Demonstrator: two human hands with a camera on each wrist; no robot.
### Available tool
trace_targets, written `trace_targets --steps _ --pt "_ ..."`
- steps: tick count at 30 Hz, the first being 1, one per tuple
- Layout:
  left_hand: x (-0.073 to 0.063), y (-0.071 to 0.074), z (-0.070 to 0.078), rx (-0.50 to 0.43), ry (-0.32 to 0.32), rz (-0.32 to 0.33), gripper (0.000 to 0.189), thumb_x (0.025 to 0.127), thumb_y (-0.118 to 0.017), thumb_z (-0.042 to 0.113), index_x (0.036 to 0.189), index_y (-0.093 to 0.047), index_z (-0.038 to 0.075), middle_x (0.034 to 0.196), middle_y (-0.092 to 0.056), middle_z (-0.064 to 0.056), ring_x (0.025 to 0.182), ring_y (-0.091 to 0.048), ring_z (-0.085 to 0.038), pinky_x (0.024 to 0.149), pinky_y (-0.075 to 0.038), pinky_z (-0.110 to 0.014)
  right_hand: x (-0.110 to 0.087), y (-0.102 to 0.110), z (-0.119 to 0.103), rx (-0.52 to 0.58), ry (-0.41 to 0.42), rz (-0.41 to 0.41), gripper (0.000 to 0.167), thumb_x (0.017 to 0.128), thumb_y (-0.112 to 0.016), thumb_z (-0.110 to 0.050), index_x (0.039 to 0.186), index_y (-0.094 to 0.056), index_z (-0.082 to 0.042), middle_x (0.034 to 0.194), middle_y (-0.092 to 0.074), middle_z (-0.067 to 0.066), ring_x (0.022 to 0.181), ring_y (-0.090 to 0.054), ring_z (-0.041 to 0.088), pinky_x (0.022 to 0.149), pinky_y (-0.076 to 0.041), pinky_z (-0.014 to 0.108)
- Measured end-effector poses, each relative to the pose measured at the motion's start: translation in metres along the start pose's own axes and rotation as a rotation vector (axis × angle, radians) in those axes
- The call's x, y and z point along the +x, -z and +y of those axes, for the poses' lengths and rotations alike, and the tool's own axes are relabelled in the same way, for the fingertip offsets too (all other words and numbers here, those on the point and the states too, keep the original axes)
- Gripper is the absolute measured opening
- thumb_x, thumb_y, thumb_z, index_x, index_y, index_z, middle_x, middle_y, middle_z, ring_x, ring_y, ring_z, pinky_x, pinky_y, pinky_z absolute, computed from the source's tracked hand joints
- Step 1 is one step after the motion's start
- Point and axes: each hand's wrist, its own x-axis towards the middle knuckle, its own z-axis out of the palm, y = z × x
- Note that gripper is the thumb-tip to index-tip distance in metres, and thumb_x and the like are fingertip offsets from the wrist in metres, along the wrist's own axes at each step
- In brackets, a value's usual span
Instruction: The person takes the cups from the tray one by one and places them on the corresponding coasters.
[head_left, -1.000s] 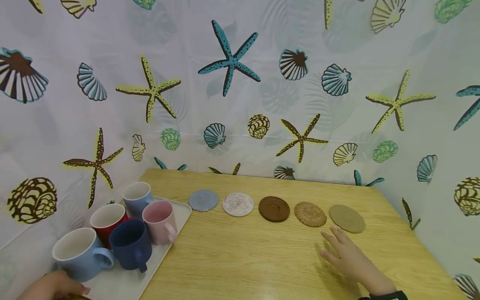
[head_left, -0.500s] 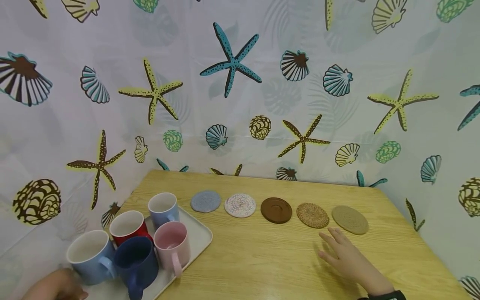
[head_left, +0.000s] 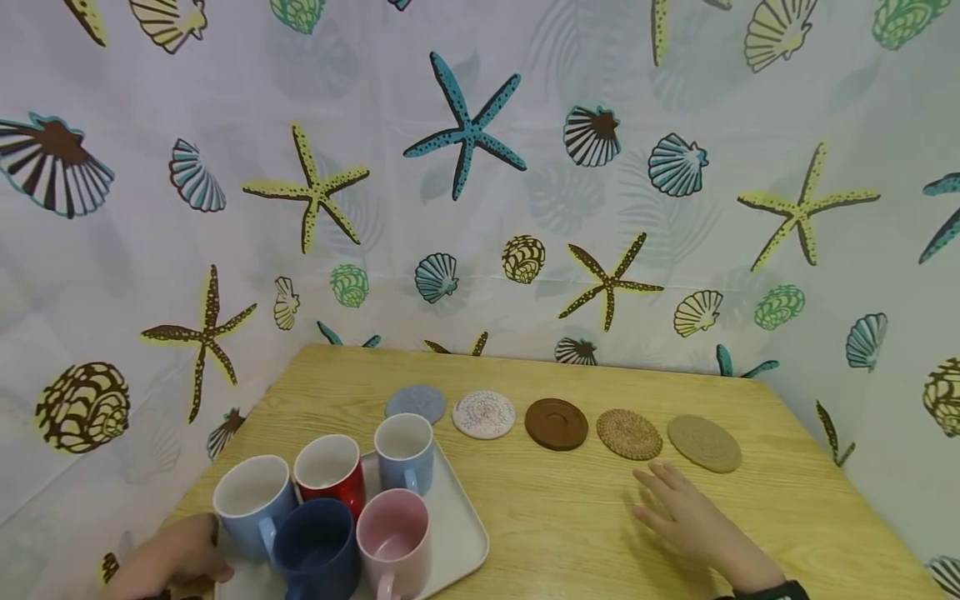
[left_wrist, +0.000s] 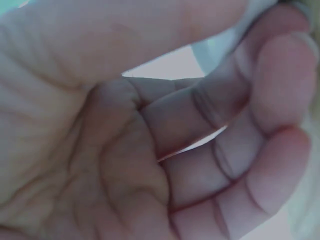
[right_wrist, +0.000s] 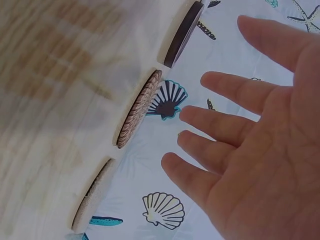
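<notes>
My left hand is at the left edge of a white tray, fingers curled and gripping that edge. The left wrist view shows the curled fingers close up; the exact contact is hidden. On the tray stand a large light-blue mug, a red mug with a white inside, a dark-blue mug, a pink mug and a smaller blue mug. My right hand hovers over the table with fingers spread, holding nothing, nearest the tan and woven coasters.
Along the back of the wooden table lies a row of round coasters: grey-blue, speckled white, dark brown, woven brown and tan. A curtain printed with shells and starfish surrounds the table.
The tray with its mugs has slid right and nearer across the table, my left hand moving along with it. The right hand has stayed nearly still.
</notes>
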Motion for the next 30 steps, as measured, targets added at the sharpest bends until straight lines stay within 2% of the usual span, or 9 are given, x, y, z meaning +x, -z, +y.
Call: trace_targets --steps 6,12,14,18,22,27,30 --pt "0.019 -0.014 0.043 0.117 -0.035 0.061 0.049 0.073 -0.079 0.006 0.112 -0.057 -0.015 0.094 -0.065 -0.016 0.080 -0.054 -0.026 0.080 -0.050 -0.046 0.004 -0.002 -0.002 0.020 0.015 -0.030 0.057 0.095 -0.061 -0.037 0.136 -0.052 0.001 0.142 -0.042 0.035 0.133 -0.033 0.058 0.099 -0.036 0.070" --pt "0.027 -0.032 0.089 0.118 -0.210 0.116 0.046 0.070 -0.076 -0.006 0.113 -0.062 -0.006 0.090 -0.063 -0.010 0.077 -0.053 -0.023 0.070 -0.046 -0.037 0.005 -0.002 -0.008 0.039 0.017 -0.045 0.055 0.095 -0.061 -0.035 0.135 -0.053 0.002 0.140 -0.044 0.035 0.130 -0.039 0.057 0.099 -0.038 0.068" --pt "0.030 -0.038 0.101 0.108 -0.233 0.119 0.043 0.070 -0.071 -0.009 0.112 -0.062 -0.004 0.085 -0.060 -0.007 0.073 -0.054 -0.021 0.063 -0.044 -0.033 0.006 -0.002 -0.009 0.045 0.015 -0.055 0.054 0.095 -0.061 -0.034 0.134 -0.053 0.002 0.138 -0.045 0.036 0.126 -0.043 0.056 0.098 -0.040 0.067" --pt "0.036 -0.052 0.125 0.111 -0.280 0.133 0.026 0.070 -0.064 -0.011 0.095 -0.062 -0.001 0.072 -0.058 -0.006 0.059 -0.055 -0.018 0.050 -0.043 -0.027 0.005 -0.002 -0.011 0.085 0.017 -0.071 0.053 0.096 -0.060 -0.032 0.134 -0.053 0.004 0.135 -0.048 0.037 0.122 -0.049 0.054 0.098 -0.041 0.065" --pt "0.042 -0.065 0.143 0.136 -0.351 0.171 0.016 0.069 -0.062 -0.011 0.075 -0.058 0.003 0.062 -0.056 -0.005 0.050 -0.053 -0.016 0.045 -0.039 -0.025 0.005 -0.002 -0.013 0.077 0.017 -0.060 0.051 0.095 -0.061 -0.032 0.132 -0.054 0.004 0.132 -0.054 0.031 0.121 -0.053 0.049 0.099 -0.042 0.062" --pt "0.053 -0.082 0.165 0.117 -0.421 0.206 0.014 0.072 -0.059 -0.011 0.071 -0.058 0.003 0.059 -0.053 -0.003 0.047 -0.048 -0.014 0.042 -0.035 -0.023 0.005 -0.004 -0.012 0.032 0.001 -0.027 0.048 0.093 -0.063 -0.031 0.128 -0.058 0.003 0.125 -0.059 0.027 0.115 -0.057 0.045 0.096 -0.046 0.060" --pt "0.060 -0.091 0.178 0.098 -0.446 0.228 0.013 0.074 -0.057 -0.011 0.071 -0.059 0.002 0.058 -0.053 -0.004 0.043 -0.048 -0.013 0.038 -0.036 -0.022 0.006 -0.005 -0.009 0.004 0.000 -0.005 0.045 0.091 -0.066 -0.028 0.122 -0.062 0.003 0.114 -0.062 0.022 0.104 -0.061 0.038 0.089 -0.051 0.055"
